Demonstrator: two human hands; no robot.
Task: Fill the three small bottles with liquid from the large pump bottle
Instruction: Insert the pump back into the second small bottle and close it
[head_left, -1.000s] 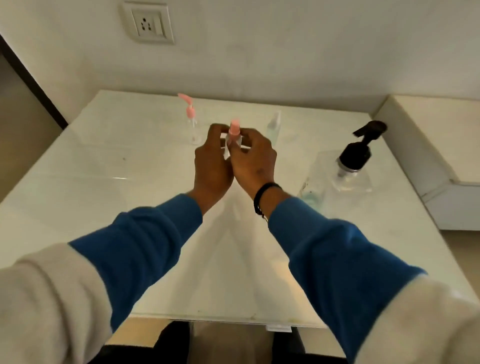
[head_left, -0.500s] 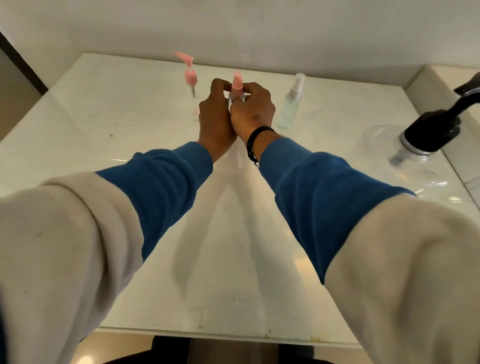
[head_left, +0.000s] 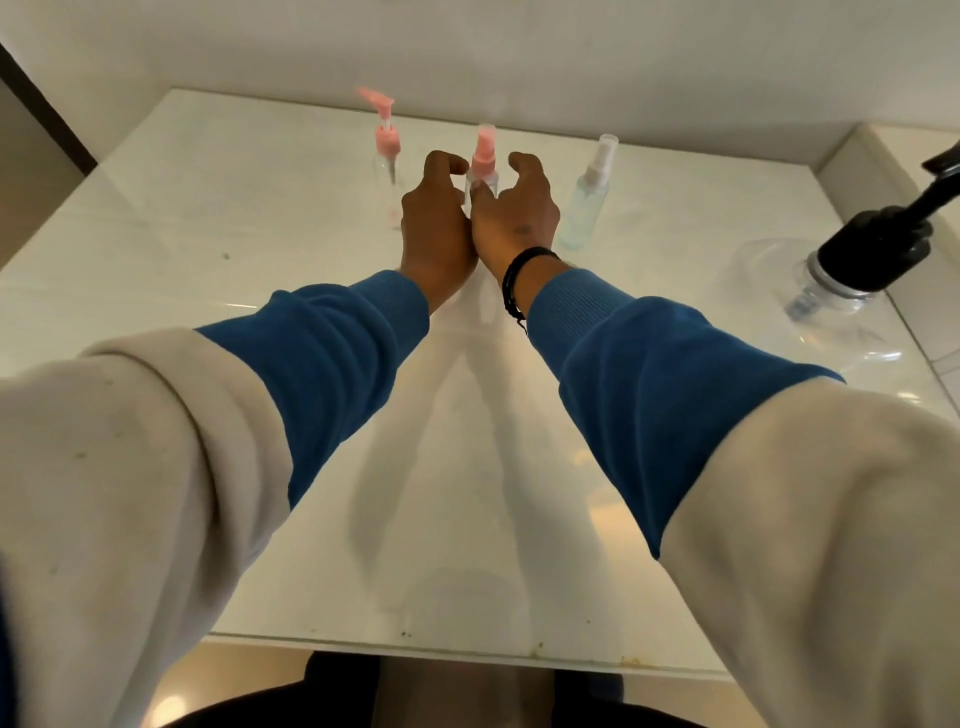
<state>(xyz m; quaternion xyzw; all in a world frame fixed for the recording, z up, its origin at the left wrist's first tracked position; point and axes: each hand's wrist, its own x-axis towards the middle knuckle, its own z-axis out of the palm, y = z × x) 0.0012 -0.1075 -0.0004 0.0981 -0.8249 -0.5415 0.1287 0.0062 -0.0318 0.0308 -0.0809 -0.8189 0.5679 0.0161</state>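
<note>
We note the middle small bottle (head_left: 482, 169), pink spray top, upright on the white surface (head_left: 249, 260) between both hands. Left hand (head_left: 435, 218) and right hand (head_left: 514, 213) flank it with fingers curled; whether either grip actually closes on the bottle, we cannot tell. The pink pump bottle (head_left: 385, 156) stands just left, the clear-capped spray bottle (head_left: 589, 197) just right, holding pale liquid. The large pump bottle (head_left: 852, 270), black head, stands well apart at far right.
</note>
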